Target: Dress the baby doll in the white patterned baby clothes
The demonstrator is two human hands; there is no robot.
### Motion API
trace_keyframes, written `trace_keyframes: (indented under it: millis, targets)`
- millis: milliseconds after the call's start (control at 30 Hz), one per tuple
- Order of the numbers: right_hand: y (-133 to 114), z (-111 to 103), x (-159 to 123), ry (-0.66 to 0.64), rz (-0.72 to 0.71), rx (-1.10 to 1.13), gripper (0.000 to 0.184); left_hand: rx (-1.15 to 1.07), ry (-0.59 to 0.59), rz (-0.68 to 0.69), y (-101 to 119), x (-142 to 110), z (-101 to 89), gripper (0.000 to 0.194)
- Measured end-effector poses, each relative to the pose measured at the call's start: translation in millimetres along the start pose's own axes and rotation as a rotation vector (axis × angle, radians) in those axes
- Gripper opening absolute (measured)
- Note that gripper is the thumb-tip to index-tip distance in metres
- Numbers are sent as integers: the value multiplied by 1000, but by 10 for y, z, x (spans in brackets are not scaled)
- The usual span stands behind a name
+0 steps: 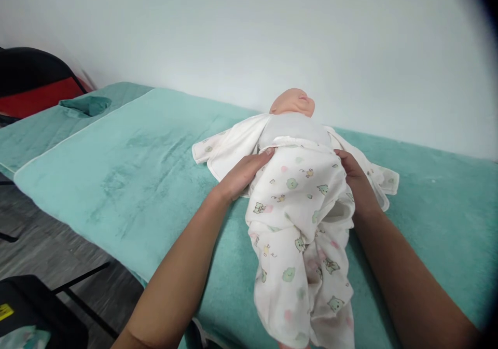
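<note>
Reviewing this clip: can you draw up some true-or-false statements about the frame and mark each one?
1. The doll lies on its back on the green cover. True.
2. The left hand is at the waist of the patterned trousers. True.
3. The right hand is on the doll's head. False: it is at the other side of the trousers' waist.
4. The white top is spread open on both sides of the doll. True.
5. The chair at the far left is all white. False: it is black and red.
</note>
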State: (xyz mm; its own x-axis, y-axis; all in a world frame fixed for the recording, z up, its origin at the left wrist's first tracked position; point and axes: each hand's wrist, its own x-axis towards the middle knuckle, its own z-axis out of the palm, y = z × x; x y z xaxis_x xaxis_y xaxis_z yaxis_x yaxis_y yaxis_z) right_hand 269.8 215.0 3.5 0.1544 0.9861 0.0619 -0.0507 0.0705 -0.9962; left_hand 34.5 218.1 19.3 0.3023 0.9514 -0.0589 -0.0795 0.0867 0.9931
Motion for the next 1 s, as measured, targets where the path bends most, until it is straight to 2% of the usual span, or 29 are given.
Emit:
trace_keyframes:
  millis: [133, 300, 433, 600, 733, 867, 1000]
  targets:
    - [14, -26, 15, 29, 4, 15, 40, 22, 10, -20, -8, -1, -5, 51]
    - [48, -26, 17, 36, 9, 16, 38, 199, 164, 39, -19, 5, 0, 55]
    - [14, 10, -7, 14, 30, 8, 37, 205, 234, 81, -43, 24, 5, 55]
    - [-53, 44, -12, 43, 38, -58, 37, 247, 255, 102, -70, 52, 2, 55]
    - [-9, 11, 3, 34, 70, -26, 37, 312, 297, 128, -108, 87, -11, 55]
    - [83, -16, 14, 17, 79, 10, 41, 365, 416, 238, -156, 110, -44, 43]
    - [148, -3, 29, 24, 11, -61, 43, 435, 404, 413, -190, 145, -100, 23]
